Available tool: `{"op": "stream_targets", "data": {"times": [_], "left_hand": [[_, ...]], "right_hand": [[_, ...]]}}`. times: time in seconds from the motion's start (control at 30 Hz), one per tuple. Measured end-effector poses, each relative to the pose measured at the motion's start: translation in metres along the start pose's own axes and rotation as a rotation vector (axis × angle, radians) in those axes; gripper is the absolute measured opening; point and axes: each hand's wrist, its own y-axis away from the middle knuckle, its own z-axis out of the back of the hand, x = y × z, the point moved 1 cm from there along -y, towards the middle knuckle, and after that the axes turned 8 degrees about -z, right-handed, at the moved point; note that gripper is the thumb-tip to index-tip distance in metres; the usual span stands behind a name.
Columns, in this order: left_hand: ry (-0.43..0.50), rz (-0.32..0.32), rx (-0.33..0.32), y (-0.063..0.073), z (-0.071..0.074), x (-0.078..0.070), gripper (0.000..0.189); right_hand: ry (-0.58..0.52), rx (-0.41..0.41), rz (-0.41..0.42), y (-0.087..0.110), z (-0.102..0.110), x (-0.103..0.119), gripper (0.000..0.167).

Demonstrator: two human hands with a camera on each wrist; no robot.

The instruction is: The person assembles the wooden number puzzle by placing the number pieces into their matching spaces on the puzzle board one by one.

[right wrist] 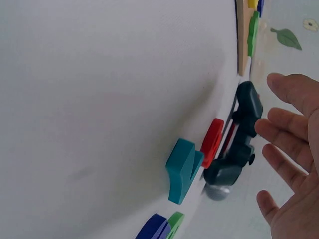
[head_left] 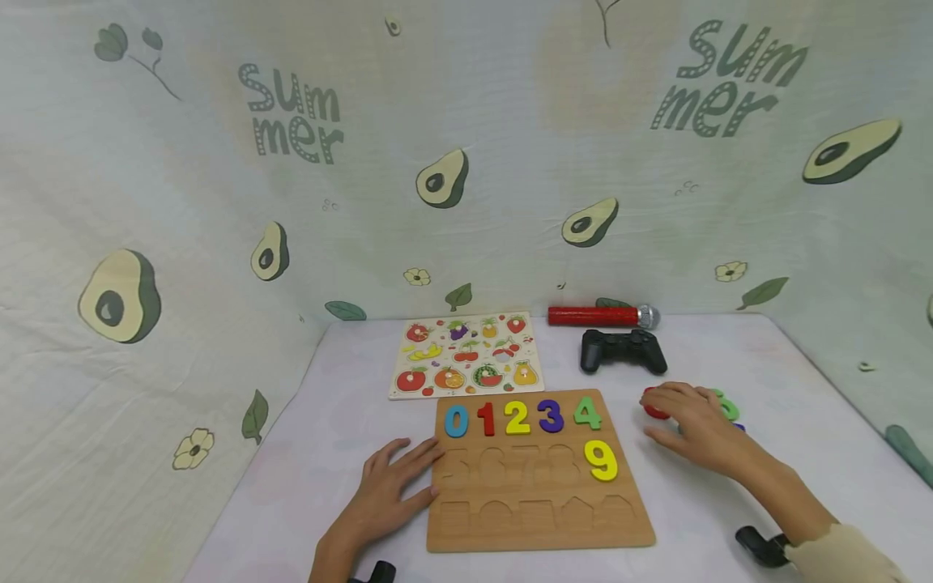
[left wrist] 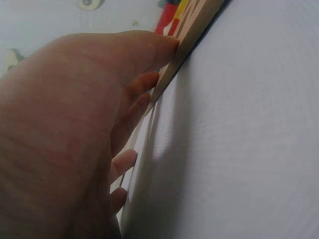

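A wooden number puzzle board [head_left: 543, 522] lies on the white table. Along its top row sit a blue 0 [head_left: 456, 421], red 1, yellow 2, purple 3 and green 4; a yellow 9 [head_left: 601, 461] lies at the second row's right end. My left hand [head_left: 382, 494] touches the board's left edge with extended fingers. Over loose number pieces on the right hovers my right hand [head_left: 696, 429], fingers relaxed and apart from them. In the right wrist view these are a teal piece [right wrist: 180, 172], a red piece [right wrist: 213, 143], a dark blue piece [right wrist: 152, 228] and a green piece [right wrist: 175, 224].
Behind the number board lies a fruit puzzle board [head_left: 437, 364]. A black game controller [head_left: 624, 348] and a red microphone [head_left: 592, 316] lie at the back, near the avocado-print cloth [head_left: 510, 243] that rises behind the table.
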Motion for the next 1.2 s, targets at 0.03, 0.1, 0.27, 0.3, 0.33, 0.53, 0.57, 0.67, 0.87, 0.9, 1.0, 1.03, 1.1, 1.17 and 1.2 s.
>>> {"op": "stream_targets", "data": {"times": [0.03,0.1,0.27,0.3,0.33,0.53,0.57,0.67,0.87,0.9,1.0,1.03,1.1,1.17,1.2], "left_hand": [[0.000,0.000,-0.001,0.000,0.000,0.000,0.058],[-0.004,-0.002,-0.004,0.000,-0.001,0.001,0.058],[-0.006,-0.010,-0.013,0.000,-0.002,0.003,0.058],[-0.006,-0.010,-0.013,0.000,-0.002,0.003,0.058],[-0.005,-0.010,-0.012,0.000,-0.002,0.003,0.058],[-0.011,-0.001,-0.007,0.000,-0.002,0.003,0.058],[-0.011,0.000,-0.007,0.000,-0.003,0.003,0.058],[-0.010,0.000,-0.006,0.000,-0.003,0.003,0.058],[-0.016,-0.004,-0.006,0.000,-0.002,0.005,0.058],[-0.017,-0.004,-0.005,0.000,-0.002,0.005,0.059],[-0.020,0.001,0.000,0.001,-0.002,0.005,0.059],[-0.021,0.004,0.002,0.001,-0.002,0.005,0.059],[-0.016,0.007,0.004,0.001,-0.001,0.004,0.059],[-0.009,0.004,0.004,0.001,-0.001,0.004,0.059],[-0.003,0.002,0.004,0.001,-0.001,0.003,0.059]], "right_hand": [[0.004,0.001,-0.010,0.002,0.001,-0.002,0.046],[0.008,0.000,-0.031,0.006,0.003,-0.006,0.046],[0.029,0.000,-0.072,0.017,0.006,-0.017,0.043],[0.035,-0.003,-0.077,0.019,0.006,-0.019,0.043],[0.039,-0.005,-0.079,0.020,0.007,-0.022,0.043],[0.040,-0.004,-0.120,0.034,0.008,-0.037,0.045],[0.037,0.000,-0.132,0.036,0.008,-0.040,0.046],[0.035,0.015,-0.168,0.042,0.008,-0.049,0.048],[0.059,0.016,-0.224,0.050,0.013,-0.061,0.051],[0.063,0.014,-0.233,0.051,0.014,-0.063,0.051],[0.072,0.020,-0.253,0.053,0.017,-0.069,0.053],[0.073,0.024,-0.259,0.055,0.017,-0.071,0.054],[0.080,0.031,-0.272,0.058,0.016,-0.076,0.055],[0.081,0.050,-0.292,0.061,0.015,-0.081,0.058],[0.080,0.058,-0.301,0.063,0.014,-0.084,0.059]]}}
